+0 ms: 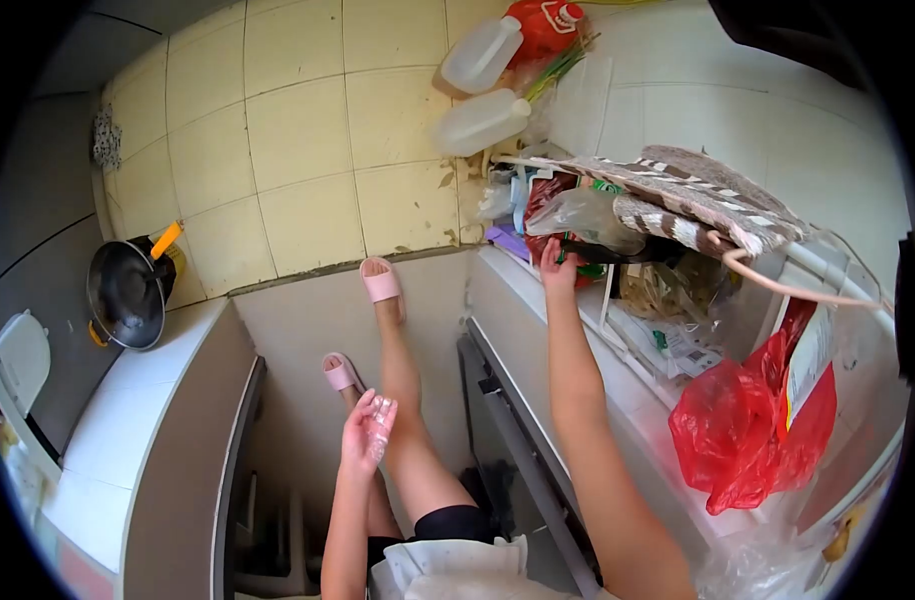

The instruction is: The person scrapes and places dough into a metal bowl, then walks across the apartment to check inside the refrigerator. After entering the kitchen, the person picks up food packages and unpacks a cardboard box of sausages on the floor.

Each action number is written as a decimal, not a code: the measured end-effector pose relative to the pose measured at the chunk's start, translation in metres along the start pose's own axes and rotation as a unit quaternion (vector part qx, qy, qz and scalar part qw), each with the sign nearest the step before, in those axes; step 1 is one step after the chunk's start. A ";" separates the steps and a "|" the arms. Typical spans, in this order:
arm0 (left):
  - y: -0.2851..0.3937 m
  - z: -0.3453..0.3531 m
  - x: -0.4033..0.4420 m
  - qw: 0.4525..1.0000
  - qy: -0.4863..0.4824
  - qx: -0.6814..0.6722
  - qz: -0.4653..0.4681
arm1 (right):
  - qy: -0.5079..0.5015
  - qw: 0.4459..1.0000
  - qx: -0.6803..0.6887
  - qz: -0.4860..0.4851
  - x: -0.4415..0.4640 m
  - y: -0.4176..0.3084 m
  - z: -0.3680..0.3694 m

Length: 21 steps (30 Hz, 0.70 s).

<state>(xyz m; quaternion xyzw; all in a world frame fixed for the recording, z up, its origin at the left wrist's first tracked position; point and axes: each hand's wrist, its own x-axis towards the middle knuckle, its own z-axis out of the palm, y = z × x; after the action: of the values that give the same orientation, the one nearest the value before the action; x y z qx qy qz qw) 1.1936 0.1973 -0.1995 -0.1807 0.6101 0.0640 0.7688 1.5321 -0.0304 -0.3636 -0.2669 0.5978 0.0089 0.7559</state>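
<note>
My left hand (370, 430) is raised in front of my legs, palm turned up and fingers loosely bent apart. White residue coats its fingertips and palm, and it holds nothing. Stretched forward to the cluttered ledge, my right hand (559, 264) has its fingers closed among plastic bags. A dark, handle-like thing (596, 252) lies against its fingers; what they grip is too small to make out. Just beyond are a clear plastic bag (584, 216) and a dark red bag (548, 190). A purple item (508, 240) lies to the left of the hand.
A brown-and-white patterned cloth (713, 195) hangs over the rack beside a pink hanger (778, 283). A red plastic bag (728, 425) hangs on the right. Plastic jugs (486, 122) stand on the tiled surface. A black wok (128, 295) is at the left, near a white counter (128, 420).
</note>
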 end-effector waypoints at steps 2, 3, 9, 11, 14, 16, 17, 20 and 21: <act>-0.001 0.019 0.001 0.999 0.018 0.028 0.016 | -0.108 0.992 -0.043 -0.045 -0.018 -0.002 -0.005; 0.001 0.022 0.003 0.999 0.018 0.030 0.017 | -0.171 0.979 -0.059 -0.091 -0.025 0.002 -0.016; 0.004 0.052 -0.004 0.892 -0.002 0.437 0.111 | -0.232 0.947 -0.215 0.056 -0.152 0.034 -0.084; 0.004 0.067 -0.009 0.855 0.001 0.499 0.143 | -0.209 0.926 -0.267 0.168 -0.184 0.050 -0.102; 0.011 0.080 -0.026 0.751 -0.006 0.631 0.193 | -0.251 0.859 -0.370 0.249 -0.250 0.075 -0.100; 0.020 0.080 -0.037 0.743 -0.075 0.611 0.261 | -0.288 0.832 -0.391 0.269 -0.286 0.090 -0.093; 0.021 0.081 -0.048 0.740 -0.076 0.613 0.266 | -0.331 0.788 -0.427 0.295 -0.299 0.095 -0.090; 0.042 0.091 -0.113 0.745 0.003 0.487 0.455 | -0.425 0.684 -0.500 0.320 -0.329 0.109 -0.080; 0.052 0.094 -0.138 0.732 0.014 0.505 0.457 | -0.470 0.622 -0.537 0.321 -0.340 0.115 -0.070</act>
<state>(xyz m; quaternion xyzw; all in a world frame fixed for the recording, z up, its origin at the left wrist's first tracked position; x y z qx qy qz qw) 1.2289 0.2960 -0.0599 0.5335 0.5725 0.0873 0.6165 1.3343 0.1434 -0.1101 -0.3760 0.0971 0.6949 0.6052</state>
